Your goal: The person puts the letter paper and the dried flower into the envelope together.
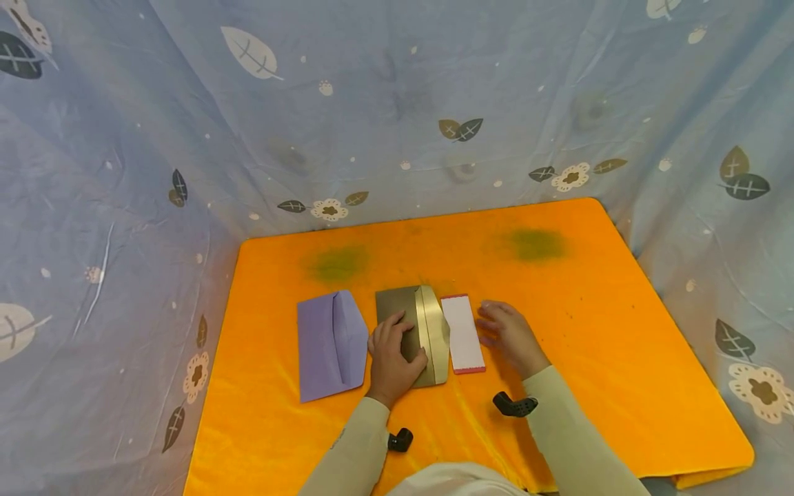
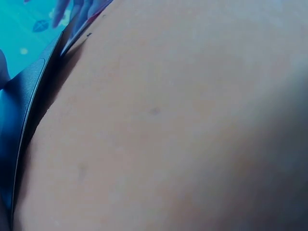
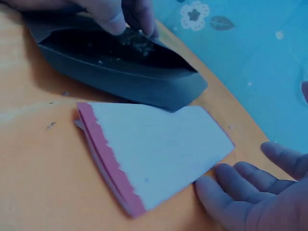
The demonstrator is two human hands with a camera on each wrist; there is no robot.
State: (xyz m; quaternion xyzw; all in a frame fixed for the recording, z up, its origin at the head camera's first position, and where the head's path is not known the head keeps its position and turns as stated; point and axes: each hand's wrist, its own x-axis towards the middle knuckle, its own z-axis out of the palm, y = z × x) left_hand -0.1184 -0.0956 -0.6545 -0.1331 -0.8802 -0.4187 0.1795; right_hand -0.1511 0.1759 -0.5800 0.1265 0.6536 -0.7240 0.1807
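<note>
A gold envelope (image 1: pixel 434 344) lies mid-table with its flap spread to the right. My left hand (image 1: pixel 395 355) is on its front panel, thumb and fingers curled at the mouth, which gapes in the right wrist view. Just right of the flap is a white card with red ends (image 1: pixel 464 334), seemingly in more than one layer. My right hand (image 1: pixel 511 337) is beside the card's right side, fingers loosely extended, fingertips at its edge. In the right wrist view the card (image 3: pixel 159 149) sits against the dark-looking envelope (image 3: pixel 120 79). Skin fills most of the left wrist view.
A purple envelope (image 1: pixel 319 348) with its flap spread out lies left of the gold one. An orange cloth (image 1: pixel 589 331) with two greenish patches covers the table. Patterned blue curtains (image 1: pixel 397 103) surround it at the back and sides.
</note>
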